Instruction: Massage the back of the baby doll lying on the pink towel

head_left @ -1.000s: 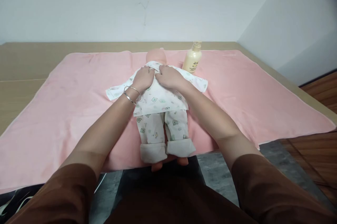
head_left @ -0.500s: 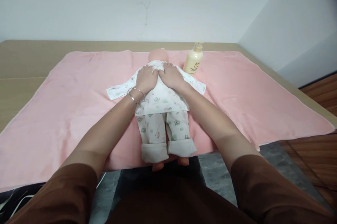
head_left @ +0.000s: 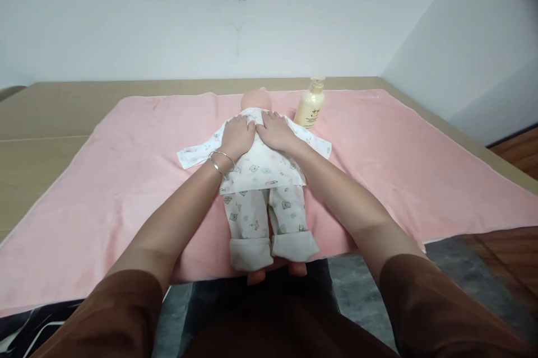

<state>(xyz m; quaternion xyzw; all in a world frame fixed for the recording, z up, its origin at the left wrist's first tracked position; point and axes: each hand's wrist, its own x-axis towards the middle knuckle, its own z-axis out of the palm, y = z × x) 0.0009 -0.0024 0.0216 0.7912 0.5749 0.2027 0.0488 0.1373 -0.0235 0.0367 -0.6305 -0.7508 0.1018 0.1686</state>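
A baby doll (head_left: 256, 101) lies face down, its head toward the wall and its feet at the near table edge. It wears a white printed top (head_left: 263, 170) and matching trousers (head_left: 250, 215) with turned-up cuffs. Flat on the upper left of its back rests my left hand (head_left: 238, 136), fingers stretched out, a thin bracelet (head_left: 221, 162) at the wrist. My right hand (head_left: 276, 131) lies flat on the upper right of the back, thumb close to the other thumb. Neither hand grips anything. Both sleeves of the top spread out sideways.
A cream pump bottle (head_left: 310, 105) stands just right of the doll's shoulder. Under the doll a pink blanket (head_left: 138, 179) covers much of the wooden table (head_left: 46, 117) and hangs at its front edge. A white wall (head_left: 168, 38) rises behind.
The camera view has tilted up slightly, so everything sits a little lower and more of the dark frame on the wall shows. Both hands stay flat on the doll's back.
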